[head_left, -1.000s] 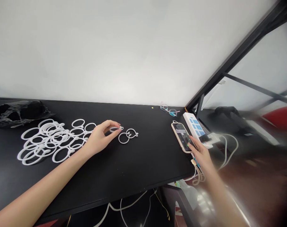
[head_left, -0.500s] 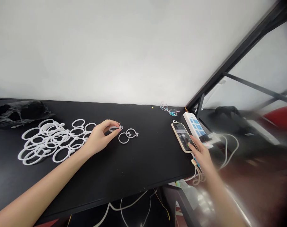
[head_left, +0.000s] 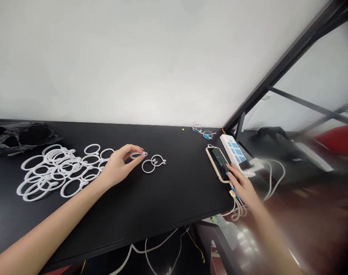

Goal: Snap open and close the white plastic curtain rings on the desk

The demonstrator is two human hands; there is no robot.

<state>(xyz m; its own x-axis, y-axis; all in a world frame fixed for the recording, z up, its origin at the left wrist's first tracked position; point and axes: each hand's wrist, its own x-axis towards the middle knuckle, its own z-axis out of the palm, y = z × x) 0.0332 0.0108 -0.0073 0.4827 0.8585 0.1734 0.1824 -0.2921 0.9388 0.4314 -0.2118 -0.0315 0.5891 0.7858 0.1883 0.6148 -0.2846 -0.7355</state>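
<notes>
My left hand [head_left: 118,165] pinches a white curtain ring [head_left: 145,153] between thumb and fingers, just above the black table. Two more white rings [head_left: 147,172] lie to its right, overlapping, perhaps linked; each has a small eyelet. Left of this hand spreads a loose pile of white rings [head_left: 59,168], partly hidden by my forearm. On the right, my right hand [head_left: 243,186] rests its stretched fingertips on the lower screen of a phone [head_left: 216,158] in a pale case. The phone lies flat with cables at both ends, its screen mostly dark.
A white power strip [head_left: 233,149] with blue sockets sits beyond the phone. Eyeglasses [head_left: 203,132] lie near the wall. Crumpled black plastic [head_left: 21,136] is at the far left. Cables [head_left: 239,210] hang over the table's right edge, beside a dark metal frame [head_left: 265,84].
The phone screen has gone from a lit display with a green spot to mostly dark. My right fingers have shifted slightly on it. My left hand keeps its pinch; the view moved a little.
</notes>
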